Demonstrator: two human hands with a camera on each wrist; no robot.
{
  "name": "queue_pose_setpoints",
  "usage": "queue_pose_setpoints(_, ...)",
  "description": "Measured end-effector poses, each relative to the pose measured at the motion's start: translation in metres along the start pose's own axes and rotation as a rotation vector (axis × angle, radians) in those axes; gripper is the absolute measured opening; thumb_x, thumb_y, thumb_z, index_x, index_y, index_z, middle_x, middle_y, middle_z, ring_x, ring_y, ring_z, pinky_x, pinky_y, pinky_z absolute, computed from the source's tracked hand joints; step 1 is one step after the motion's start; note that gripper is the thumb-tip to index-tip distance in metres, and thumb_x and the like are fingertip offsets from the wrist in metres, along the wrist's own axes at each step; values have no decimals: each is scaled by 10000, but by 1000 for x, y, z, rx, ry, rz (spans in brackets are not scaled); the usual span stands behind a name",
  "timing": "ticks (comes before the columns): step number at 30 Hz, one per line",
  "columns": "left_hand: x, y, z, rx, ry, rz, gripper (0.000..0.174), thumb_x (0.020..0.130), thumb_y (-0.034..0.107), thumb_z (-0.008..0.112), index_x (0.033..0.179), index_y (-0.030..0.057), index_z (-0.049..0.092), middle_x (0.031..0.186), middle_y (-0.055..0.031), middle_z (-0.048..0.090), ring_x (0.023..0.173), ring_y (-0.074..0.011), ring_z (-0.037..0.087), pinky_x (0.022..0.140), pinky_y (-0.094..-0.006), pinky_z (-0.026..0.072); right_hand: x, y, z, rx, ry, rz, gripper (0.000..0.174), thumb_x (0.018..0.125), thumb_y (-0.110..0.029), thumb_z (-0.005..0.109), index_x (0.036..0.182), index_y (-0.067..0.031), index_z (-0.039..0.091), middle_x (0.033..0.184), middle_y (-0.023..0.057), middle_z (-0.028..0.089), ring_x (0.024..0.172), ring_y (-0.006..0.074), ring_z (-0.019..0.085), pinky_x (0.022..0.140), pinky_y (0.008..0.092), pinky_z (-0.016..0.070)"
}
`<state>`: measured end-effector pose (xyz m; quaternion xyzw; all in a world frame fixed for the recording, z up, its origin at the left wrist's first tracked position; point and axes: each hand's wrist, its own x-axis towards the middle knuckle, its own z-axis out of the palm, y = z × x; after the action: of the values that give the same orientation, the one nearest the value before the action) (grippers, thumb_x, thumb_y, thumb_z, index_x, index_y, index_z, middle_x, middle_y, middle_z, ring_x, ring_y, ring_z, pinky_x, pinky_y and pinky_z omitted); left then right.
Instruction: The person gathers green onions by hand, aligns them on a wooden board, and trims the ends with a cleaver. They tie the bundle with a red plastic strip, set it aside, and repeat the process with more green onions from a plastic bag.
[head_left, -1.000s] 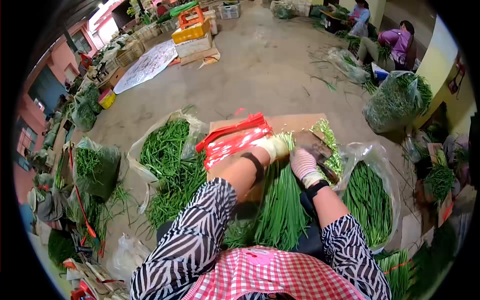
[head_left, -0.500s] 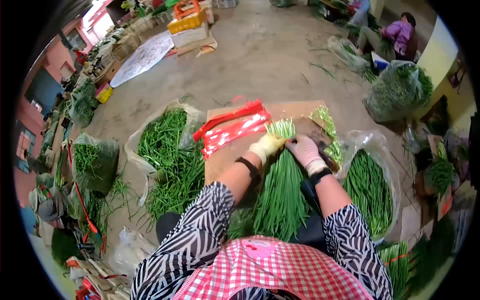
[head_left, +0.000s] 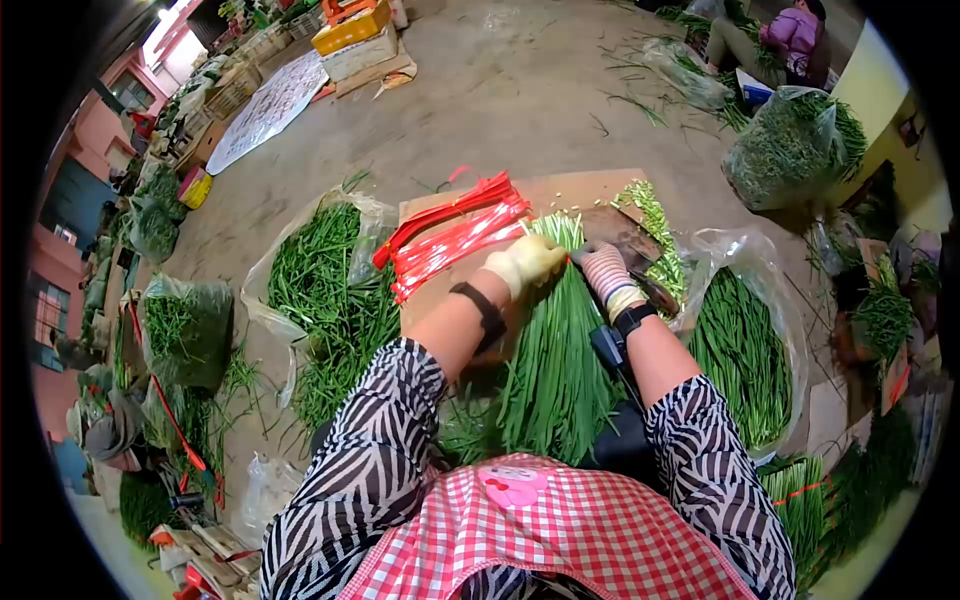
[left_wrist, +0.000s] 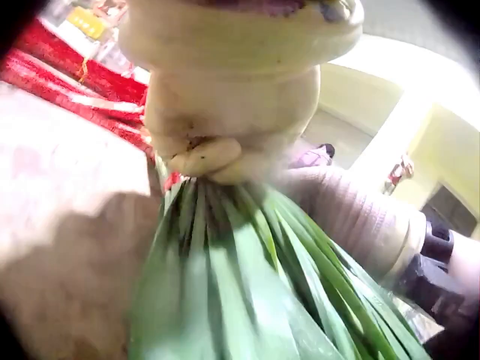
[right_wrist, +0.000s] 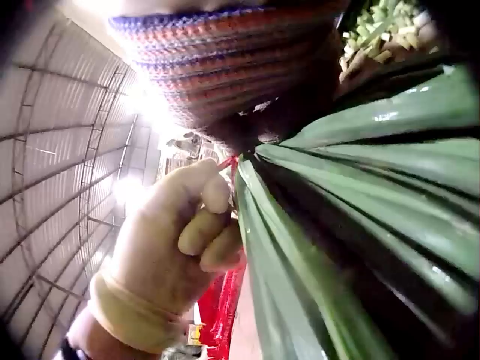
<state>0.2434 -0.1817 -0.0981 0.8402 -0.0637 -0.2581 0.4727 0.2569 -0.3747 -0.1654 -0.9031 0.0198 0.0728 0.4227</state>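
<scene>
A thick bunch of garlic chives point(head_left: 560, 370) lies toward my lap, its pale cut ends point(head_left: 557, 230) pointing away and its leaves fanning out. My left hand point(head_left: 527, 264), in a pale yellow glove, is at the left of the bunch's neck. Its curled fingers pinch a narrow red strip point(right_wrist: 229, 161), which runs to the bunch. On the other side, my right hand point(head_left: 606, 272), in a striped glove with dark fingertips, has its fingers drawn in at the strip against the neck. The right fingertips are mostly hidden in shadow in the right wrist view.
Red plastic strips point(head_left: 455, 235) lie on a cardboard sheet point(head_left: 560, 190) ahead, with chopped pale stem pieces point(head_left: 655, 225) at its right. Open plastic bags of greens stand left point(head_left: 325, 260) and right point(head_left: 745, 350). A person in purple point(head_left: 790, 45) sits at the far right.
My left hand has drawn back from across the pale ends to the left side of the neck. Both hands now meet at the red strip. The head view has tilted downward.
</scene>
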Motion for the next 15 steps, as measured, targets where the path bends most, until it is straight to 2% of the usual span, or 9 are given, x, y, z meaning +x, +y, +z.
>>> queue_pose_setpoints(1,-1,10,-8,356,54,131,366,976,318,507,942,28,726,826,-107,719,676,-255,690,635,-411,542,2,0,3,-14,23,-4,401,853,-407,722,1003,-42,788,944,237,747,923,374,732,889,436,562)
queue_pose_setpoints(3,15,20,-11,512,-34,21,434,966,374,492,1020,29,749,966,-169,762,845,-317,736,793,-440,567,8,7,10,-44,73,-7,378,866,-390,700,997,-48,791,962,243,743,947,387,728,905,442,560)
queue_pose_setpoints(5,17,44,-10,472,-96,-203,433,967,399,508,1020,48,757,1013,-177,767,903,-337,735,834,-452,568,8,11,9,-84,89,-29,315,884,-338,669,994,-68,787,970,249,736,962,401,716,907,448,556)
queue_pose_setpoints(6,7,65,-10,520,-96,-258,461,968,446,524,1058,69,774,1102,-185,764,1024,-357,730,881,-445,569,10,13,10,-92,95,-44,297,882,-317,677,996,-63,781,958,248,735,946,398,716,893,437,555)
queue_pose_setpoints(9,8,69,2,851,89,45,473,964,447,540,1109,68,784,1165,-190,754,1063,-353,734,875,-433,578,11,17,13,-95,113,-41,272,880,-288,673,998,-65,777,957,244,737,934,392,716,884,428,554)
queue_pose_setpoints(10,1,74,7,864,109,13,459,950,413,548,1154,74,780,1195,-196,744,1100,-350,727,903,-430,569,11,17,12,-103,115,-48,271,882,-287,670,998,-66,777,956,242,738,934,392,716,884,425,554)
queue_pose_setpoints(12,7,64,10,879,112,-1,444,937,399,560,1150,78,781,1188,-192,747,1091,-353,729,916,-437,564,15,19,13,-123,111,-76,277,892,-297,661,1009,-76,779,945,230,741,898,376,722,867,415,563)
queue_pose_setpoints(14,7,58,9,807,69,-37,428,923,379,566,1140,82,784,1186,-206,742,1103,-364,721,934,-431,558,19,25,14,-49,78,-67,310,896,-323,632,990,-64,774,938,264,721,903,410,710,876,453,557)
queue_pose_setpoints(15,23,39,8,817,79,23,382,923,330,558,1080,63,782,1093,-189,766,986,-349,737,876,-427,559,18,28,13,-10,65,-59,328,899,-336,617,980,-58,772,934,281,711,905,427,704,880,473,554)
